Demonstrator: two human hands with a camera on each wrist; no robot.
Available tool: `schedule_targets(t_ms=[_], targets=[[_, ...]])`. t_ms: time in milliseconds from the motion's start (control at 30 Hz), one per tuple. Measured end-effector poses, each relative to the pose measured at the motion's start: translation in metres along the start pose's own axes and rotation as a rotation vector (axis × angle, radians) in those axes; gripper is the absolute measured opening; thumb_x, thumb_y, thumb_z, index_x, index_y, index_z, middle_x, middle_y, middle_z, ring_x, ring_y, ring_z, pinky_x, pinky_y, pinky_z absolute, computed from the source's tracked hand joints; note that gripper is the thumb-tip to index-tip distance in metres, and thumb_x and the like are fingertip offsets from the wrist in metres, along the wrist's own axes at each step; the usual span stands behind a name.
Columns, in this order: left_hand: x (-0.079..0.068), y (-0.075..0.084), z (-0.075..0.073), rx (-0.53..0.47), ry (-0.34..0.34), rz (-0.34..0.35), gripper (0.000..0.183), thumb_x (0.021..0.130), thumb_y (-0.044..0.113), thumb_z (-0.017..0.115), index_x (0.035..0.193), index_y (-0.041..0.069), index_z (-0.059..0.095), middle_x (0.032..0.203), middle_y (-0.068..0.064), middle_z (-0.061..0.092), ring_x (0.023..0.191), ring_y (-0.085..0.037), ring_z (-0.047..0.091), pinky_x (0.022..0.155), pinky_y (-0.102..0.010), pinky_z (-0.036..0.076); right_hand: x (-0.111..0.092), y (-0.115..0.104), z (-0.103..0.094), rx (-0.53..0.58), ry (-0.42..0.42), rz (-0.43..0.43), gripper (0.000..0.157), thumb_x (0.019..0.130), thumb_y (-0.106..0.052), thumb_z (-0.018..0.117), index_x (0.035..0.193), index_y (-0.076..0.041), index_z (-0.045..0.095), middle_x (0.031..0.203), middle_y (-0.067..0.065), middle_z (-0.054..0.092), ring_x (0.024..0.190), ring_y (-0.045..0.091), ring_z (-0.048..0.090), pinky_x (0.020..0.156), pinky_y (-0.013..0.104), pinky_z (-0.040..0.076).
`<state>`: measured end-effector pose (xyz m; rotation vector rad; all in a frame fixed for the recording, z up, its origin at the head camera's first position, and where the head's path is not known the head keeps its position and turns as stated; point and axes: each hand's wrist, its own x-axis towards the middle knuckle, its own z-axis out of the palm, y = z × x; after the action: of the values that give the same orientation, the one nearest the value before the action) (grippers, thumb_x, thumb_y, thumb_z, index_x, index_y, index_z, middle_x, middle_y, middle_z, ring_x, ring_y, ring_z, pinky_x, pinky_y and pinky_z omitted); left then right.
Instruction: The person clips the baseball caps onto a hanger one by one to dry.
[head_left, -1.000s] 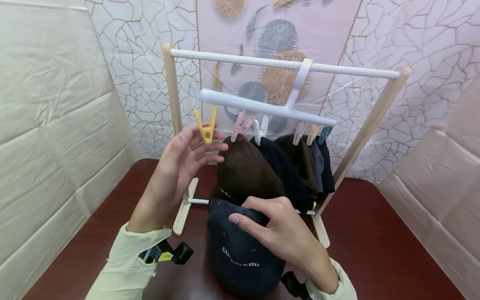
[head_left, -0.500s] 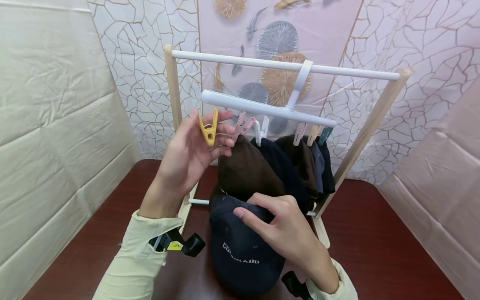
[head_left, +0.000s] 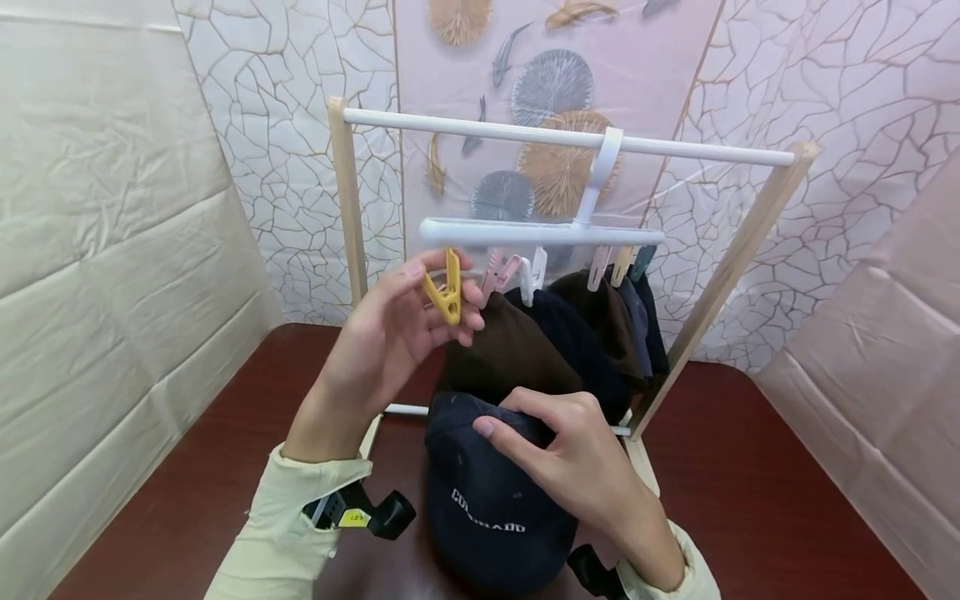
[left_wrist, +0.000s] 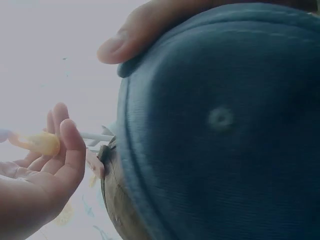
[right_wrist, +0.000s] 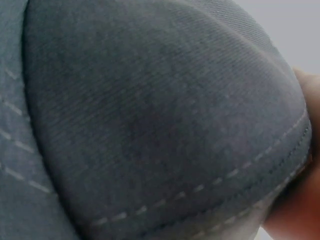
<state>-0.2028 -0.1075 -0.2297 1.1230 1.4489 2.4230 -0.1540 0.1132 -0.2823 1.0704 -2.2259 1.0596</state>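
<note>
Thumb and fingers of my left hand (head_left: 375, 350) pinch the yellow clothespin (head_left: 450, 304) below the left end of the white hanger (head_left: 495, 231). In the left wrist view the clothespin (left_wrist: 44, 143) shows between thumb and fingers. My right hand (head_left: 573, 454) grips a navy baseball cap (head_left: 491, 508) by its upper edge; white lettering runs across its front. The cap's cloth (right_wrist: 165, 115) fills most of the right wrist view, with part of the hand at the right edge. Right behind it hangs a brown cap (head_left: 517, 350) from a pink clothespin (head_left: 497, 275).
The hanger hooks on the white rod (head_left: 480, 125) of a wooden-sided rack (head_left: 347, 200). A white clothespin (head_left: 532, 277) and several more hold dark caps (head_left: 637, 325) at the right. The rack stands on a dark red table (head_left: 750, 492), before a patterned backdrop.
My left hand has moved right and closed on the yellow clothespin. The hanger's left end has come down, so the bar now lies nearly level. The right hand still holds the navy cap.
</note>
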Motion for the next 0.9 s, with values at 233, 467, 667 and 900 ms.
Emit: schedule_targets(t_ms=[233, 467, 667, 900], targets=[[-0.012, -0.011, 0.006, 0.090, -0.034, -0.014, 0.041, 0.108, 0.019, 0.029, 0.138, -0.002, 0.047, 0.111, -0.007, 0.067, 0.104, -0.023, 0.072, 0.088, -0.034, 0.056, 0.000, 0.001, -0.003, 0.010, 0.000, 0.000, 0.010, 0.099, -0.018, 0.076, 0.091, -0.023, 0.074, 0.080, -0.017, 0.068, 0.070, 0.001, 0.061, 0.064, 0.023, 0.052], [-0.014, -0.021, 0.013, 0.113, -0.060, -0.031, 0.045, 0.108, 0.018, 0.033, 0.145, -0.004, 0.041, 0.115, -0.009, 0.069, 0.111, -0.021, 0.070, 0.101, -0.038, 0.055, -0.002, 0.002, -0.009, 0.040, -0.001, -0.010, 0.009, 0.097, -0.014, 0.078, 0.093, -0.021, 0.074, 0.078, -0.015, 0.066, 0.071, 0.004, 0.061, 0.065, 0.024, 0.052], [-0.013, -0.023, 0.019, 0.132, -0.066, -0.027, 0.054, 0.106, 0.018, 0.036, 0.156, -0.002, 0.035, 0.120, -0.012, 0.069, 0.117, -0.022, 0.068, 0.106, -0.039, 0.053, -0.003, 0.001, -0.018, 0.093, -0.044, 0.022, 0.010, 0.099, -0.010, 0.075, 0.096, -0.020, 0.076, 0.087, -0.012, 0.073, 0.078, 0.007, 0.068, 0.071, 0.027, 0.057], [-0.015, -0.026, 0.027, 0.154, -0.054, -0.020, 0.044, 0.106, 0.018, 0.038, 0.142, -0.006, 0.045, 0.125, -0.017, 0.063, 0.123, -0.026, 0.065, 0.105, -0.037, 0.053, -0.006, 0.001, -0.032, 0.163, -0.136, 0.043, 0.014, 0.102, -0.005, 0.069, 0.102, -0.018, 0.074, 0.093, -0.009, 0.073, 0.085, 0.010, 0.067, 0.076, 0.029, 0.057]])
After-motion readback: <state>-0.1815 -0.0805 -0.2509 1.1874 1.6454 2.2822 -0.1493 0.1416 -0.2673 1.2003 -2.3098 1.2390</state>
